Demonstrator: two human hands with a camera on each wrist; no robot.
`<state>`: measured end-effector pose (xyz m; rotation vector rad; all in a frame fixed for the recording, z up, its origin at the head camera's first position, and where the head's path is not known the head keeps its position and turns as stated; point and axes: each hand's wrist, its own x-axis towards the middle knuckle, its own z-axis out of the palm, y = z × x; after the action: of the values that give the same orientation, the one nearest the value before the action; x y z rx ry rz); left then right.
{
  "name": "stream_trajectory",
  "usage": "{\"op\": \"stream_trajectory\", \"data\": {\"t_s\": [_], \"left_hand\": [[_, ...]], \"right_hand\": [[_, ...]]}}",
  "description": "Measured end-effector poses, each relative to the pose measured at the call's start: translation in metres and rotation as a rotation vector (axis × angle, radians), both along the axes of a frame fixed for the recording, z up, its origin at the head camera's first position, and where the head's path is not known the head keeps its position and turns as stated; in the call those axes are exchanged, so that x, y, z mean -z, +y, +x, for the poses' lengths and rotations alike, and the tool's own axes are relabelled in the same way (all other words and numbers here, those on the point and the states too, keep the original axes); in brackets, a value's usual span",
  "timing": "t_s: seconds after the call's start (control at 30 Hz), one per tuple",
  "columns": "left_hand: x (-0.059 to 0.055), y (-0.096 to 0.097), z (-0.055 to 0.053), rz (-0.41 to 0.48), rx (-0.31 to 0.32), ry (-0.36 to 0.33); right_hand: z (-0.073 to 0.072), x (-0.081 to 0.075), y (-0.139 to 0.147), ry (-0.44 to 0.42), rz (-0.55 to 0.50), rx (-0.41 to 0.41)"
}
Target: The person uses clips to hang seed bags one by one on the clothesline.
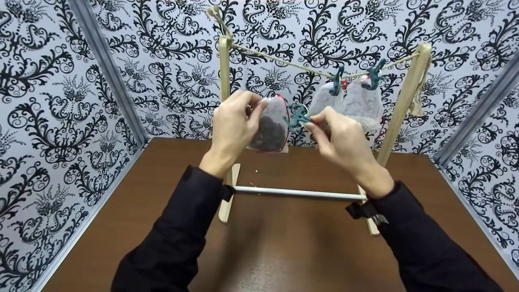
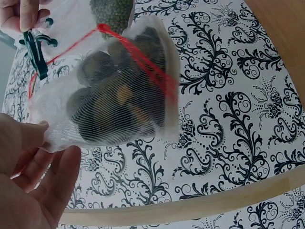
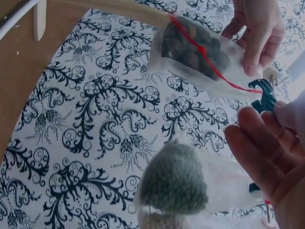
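Note:
A sheer white mesh bag (image 1: 267, 132) with dark, roundish pieces inside hangs from my left hand (image 1: 235, 121), whose thumb and fingers pinch its top. A red drawstring (image 2: 143, 59) runs down the bag. My right hand (image 1: 344, 138) pinches the handles of a green clothespin (image 1: 298, 115) just right of that bag. In the right wrist view the drawstring reaches the clothespin (image 3: 266, 95); whether it is clipped there I cannot tell. Two more mesh bags hang beyond my right hand, one (image 3: 174, 181) filled with green pea-like grains, the other (image 1: 363, 101) with pale grains.
A rope (image 1: 279, 61) sags between two wooden posts (image 1: 405, 97). Two green clothespins (image 1: 336, 81) hold the hanging bags on its right half. A white bar (image 1: 300, 192) joins the stand's feet on the brown table (image 1: 284, 243). Patterned walls (image 1: 170, 81) enclose the back and sides.

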<state>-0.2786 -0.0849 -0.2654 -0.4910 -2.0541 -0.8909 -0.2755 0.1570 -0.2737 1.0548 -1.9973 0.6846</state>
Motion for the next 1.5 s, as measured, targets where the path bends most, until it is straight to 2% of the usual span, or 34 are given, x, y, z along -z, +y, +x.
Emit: {"op": "stream_trajectory", "data": {"t_s": [0.23, 0.37, 0.47, 0.57, 0.7, 0.8, 1.03, 1.17, 1.27, 1.5], "left_hand": [[-0.004, 0.003, -0.008, 0.052, 0.053, 0.149], [-0.009, 0.003, -0.014, 0.136, 0.111, 0.228], [-0.014, 0.004, -0.021, 0.218, 0.140, 0.257], [-0.019, 0.006, -0.026, 0.286, 0.154, 0.273], [-0.024, 0.012, -0.030, 0.375, 0.165, 0.234], [-0.026, 0.016, -0.031, 0.449, 0.170, 0.172], [-0.028, 0.020, -0.033, 0.569, 0.165, 0.056], [-0.027, 0.021, -0.035, 0.604, 0.163, 0.020], [-0.025, 0.021, -0.036, 0.613, 0.165, 0.017], [-0.025, 0.022, -0.033, 0.606, 0.194, -0.050]], "right_hand": [[-0.006, -0.015, -0.013, 0.018, -0.041, 0.013], [-0.008, -0.028, -0.018, 0.065, -0.058, 0.041], [-0.010, -0.039, -0.022, 0.111, -0.065, 0.084], [-0.011, -0.049, -0.027, 0.112, -0.077, 0.121], [-0.014, -0.058, -0.032, 0.057, -0.114, 0.178], [-0.018, -0.063, -0.035, -0.011, -0.147, 0.214], [-0.021, -0.069, -0.041, -0.169, -0.178, 0.228], [-0.021, -0.069, -0.044, -0.204, -0.177, 0.194], [-0.023, -0.067, -0.045, -0.198, -0.161, 0.179], [-0.023, -0.066, -0.047, -0.238, -0.148, 0.195]]}}
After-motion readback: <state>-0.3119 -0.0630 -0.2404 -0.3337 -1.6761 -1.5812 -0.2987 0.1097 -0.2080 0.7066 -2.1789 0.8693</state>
